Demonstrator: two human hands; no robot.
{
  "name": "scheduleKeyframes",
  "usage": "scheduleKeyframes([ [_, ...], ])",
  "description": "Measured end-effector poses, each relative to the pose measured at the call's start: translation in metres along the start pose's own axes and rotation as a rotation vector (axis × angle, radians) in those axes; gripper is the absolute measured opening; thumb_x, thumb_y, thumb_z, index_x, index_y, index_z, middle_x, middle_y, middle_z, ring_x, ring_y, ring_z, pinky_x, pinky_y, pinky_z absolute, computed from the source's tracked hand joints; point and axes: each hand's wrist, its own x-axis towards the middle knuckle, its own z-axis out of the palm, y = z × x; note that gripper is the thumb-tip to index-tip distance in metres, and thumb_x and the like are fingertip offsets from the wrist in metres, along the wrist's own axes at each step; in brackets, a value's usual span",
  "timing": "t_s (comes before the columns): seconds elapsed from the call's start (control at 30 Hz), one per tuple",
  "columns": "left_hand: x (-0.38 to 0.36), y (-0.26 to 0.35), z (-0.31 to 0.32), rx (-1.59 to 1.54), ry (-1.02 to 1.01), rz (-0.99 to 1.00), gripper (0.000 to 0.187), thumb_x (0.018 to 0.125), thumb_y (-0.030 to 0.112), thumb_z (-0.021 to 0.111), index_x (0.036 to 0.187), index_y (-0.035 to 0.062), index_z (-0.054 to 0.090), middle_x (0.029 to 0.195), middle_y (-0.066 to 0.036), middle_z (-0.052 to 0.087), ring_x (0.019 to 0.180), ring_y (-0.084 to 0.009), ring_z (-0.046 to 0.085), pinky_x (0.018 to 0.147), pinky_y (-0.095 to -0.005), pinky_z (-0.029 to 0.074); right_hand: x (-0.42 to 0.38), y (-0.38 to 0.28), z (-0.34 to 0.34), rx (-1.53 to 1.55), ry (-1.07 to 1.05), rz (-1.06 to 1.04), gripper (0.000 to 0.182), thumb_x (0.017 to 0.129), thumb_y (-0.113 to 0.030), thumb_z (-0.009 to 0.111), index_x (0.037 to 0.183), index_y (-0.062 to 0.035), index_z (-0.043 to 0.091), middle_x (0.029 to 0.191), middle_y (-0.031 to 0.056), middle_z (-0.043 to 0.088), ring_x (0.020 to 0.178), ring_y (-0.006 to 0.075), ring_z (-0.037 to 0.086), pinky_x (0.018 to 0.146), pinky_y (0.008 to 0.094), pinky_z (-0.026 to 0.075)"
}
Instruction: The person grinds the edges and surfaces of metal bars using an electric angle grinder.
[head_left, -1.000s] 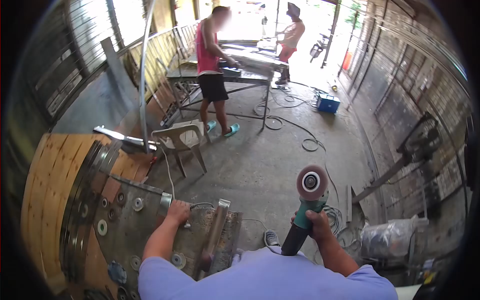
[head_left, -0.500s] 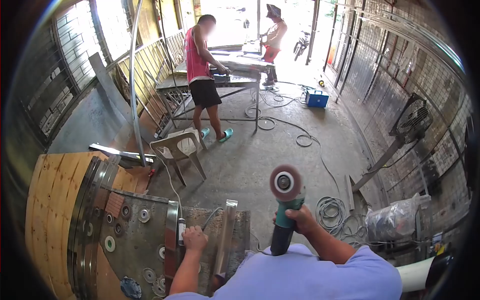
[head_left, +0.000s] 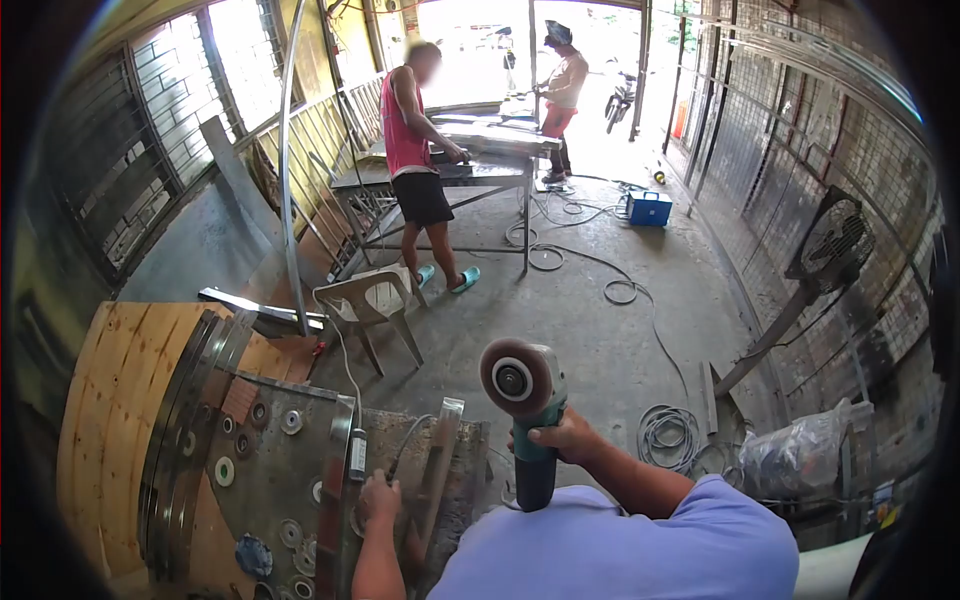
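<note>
My right hand (head_left: 564,437) is wrapped round the green and black body of an angle grinder (head_left: 536,470). The grinder stands upright before my chest, its round brown disc (head_left: 532,362) at the top. Low on the left, my left hand (head_left: 378,496) is closed at the workbench (head_left: 455,500), beside a metal bar. A dark cord (head_left: 408,440) runs down to its fingertips; what they grip is too small to name. Just above that hand lies a white-labelled cylinder (head_left: 358,455) on a pale cord. Several grinding discs (head_left: 224,471) lie to the left.
A person in a pink top (head_left: 405,125) works at a metal table; another in a welding mask (head_left: 567,80) stands beyond. A plastic chair (head_left: 365,305) stands ahead. Coiled cable (head_left: 668,437), a blue box (head_left: 648,208) and a fan (head_left: 835,240) are to the right.
The grinder has shifted left in view and its disc has turned more to the left. My left hand has moved slightly down and left, away from beside the cylinder to below it.
</note>
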Motion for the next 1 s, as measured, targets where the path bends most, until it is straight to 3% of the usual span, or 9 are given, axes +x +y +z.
scheduleKeyframes([
  [0.23, 0.065, 0.079, -0.041, -0.286, 0.519, 0.146, 0.038, 0.088, 0.012, 0.071, 0.123, -0.0001, 0.061, 0.115, -0.024, 0.067, 0.111, -0.0439, 0.063, 0.094, -0.0509, 0.051, -0.019, -0.009, -0.024, -0.039, -0.074, -0.003, 0.062, 0.075, -0.017, 0.086, 0.127, -0.0006, 0.058, 0.108, 0.0137, 0.069, 0.099, 0.0287, 0.072, 0.093, 0.0458, 0.059],
  [0.3, 0.063, 0.134, -0.061, -0.282, 0.721, 0.54, 0.038, 0.088, 0.014, 0.072, 0.123, 0.0004, 0.062, 0.117, -0.024, 0.067, 0.111, -0.0433, 0.064, 0.095, -0.049, 0.051, -0.028, -0.008, -0.037, -0.073, -0.071, -0.029, 0.062, 0.074, -0.016, 0.086, 0.128, -0.0006, 0.057, 0.107, 0.013, 0.068, 0.099, 0.0282, 0.072, 0.093, 0.0458, 0.059],
  [0.37, 0.028, 0.191, -0.074, -0.443, 0.529, 0.611, 0.037, 0.092, 0.02, 0.071, 0.122, -0.0004, 0.062, 0.117, -0.022, 0.067, 0.111, -0.0411, 0.064, 0.096, -0.0455, 0.052, -0.044, -0.013, -0.047, -0.063, -0.047, -0.035, 0.062, 0.074, -0.016, 0.086, 0.128, -0.0005, 0.058, 0.107, 0.0129, 0.068, 0.099, 0.028, 0.072, 0.092, 0.0458, 0.06],
  [0.5, -0.073, 0.252, -0.053, -1.004, -0.59, 0.679, 0.05, 0.096, 0.038, 0.069, 0.126, -0.0011, 0.061, 0.117, -0.012, 0.069, 0.112, -0.0265, 0.067, 0.099, -0.041, 0.051, -0.071, -0.03, -0.064, -0.051, 0.015, -0.099, 0.061, 0.075, -0.017, 0.085, 0.127, 0.0002, 0.058, 0.107, 0.0137, 0.069, 0.098, 0.0282, 0.073, 0.09, 0.0449, 0.06],
  [0.57, -0.124, 0.264, -0.014, -1.182, -0.857, 0.788, 0.059, 0.094, 0.038, 0.072, 0.133, -0.0023, 0.056, 0.118, -0.01, 0.068, 0.111, -0.0216, 0.066, 0.098, -0.0389, 0.051, -0.079, -0.038, -0.065, -0.005, 0.03, -0.106, 0.062, 0.075, -0.021, 0.085, 0.127, 0.0007, 0.059, 0.106, 0.0143, 0.07, 0.098, 0.0285, 0.073, 0.089, 0.0442, 0.06],
  [0.63, -0.167, 0.289, -0.026, -1.238, -0.993, 0.611, 0.066, 0.091, 0.038, 0.074, 0.137, -0.0032, 0.052, 0.119, -0.011, 0.067, 0.112, -0.0218, 0.065, 0.098, -0.0383, 0.051, -0.09, -0.039, -0.07, 0.022, 0.05, -0.108, 0.06, 0.077, -0.025, 0.084, 0.125, 0.0013, 0.06, 0.105, 0.0149, 0.071, 0.098, 0.0283, 0.073, 0.088, 0.0436, 0.06],
  [0.77, -0.199, 0.292, -0.046, -1.174, -0.827, 0.464, 0.067, 0.085, 0.029, 0.082, 0.137, 0.0002, 0.051, 0.116, -0.01, 0.066, 0.11, -0.0195, 0.064, 0.097, -0.0377, 0.05, -0.094, -0.036, -0.072, -0.216, 0.046, -0.062, 0.055, 0.084, -0.038, 0.079, 0.118, 0.0025, 0.064, 0.105, 0.0156, 0.071, 0.098, 0.026, 0.072, 0.088, 0.0411, 0.059],
  [0.83, -0.223, 0.28, -0.057, -1.033, -0.528, 0.479, 0.071, 0.086, 0.04, 0.079, 0.136, -0.0025, 0.051, 0.117, -0.019, 0.067, 0.11, -0.0294, 0.067, 0.095, -0.0422, 0.052, -0.101, -0.025, -0.063, -0.341, 0.012, 0.018, 0.044, 0.088, -0.036, 0.075, 0.113, -0.0001, 0.068, 0.103, 0.0077, 0.071, 0.096, 0.0194, 0.068, 0.088, 0.0364, 0.054],
  [1.0, -0.248, 0.219, -0.117, -0.531, -0.536, 0.32, 0.086, 0.087, 0.065, 0.07, 0.138, -0.0022, 0.052, 0.119, -0.029, 0.067, 0.11, -0.0396, 0.067, 0.095, -0.0459, 0.052, -0.099, 0.018, -0.033, 0.01, -0.157, 0.294, 0.041, 0.096, -0.032, 0.067, 0.119, 0.0012, 0.061, 0.112, 0.0116, 0.068, 0.1, 0.0224, 0.067, 0.09, 0.037, 0.053],
])
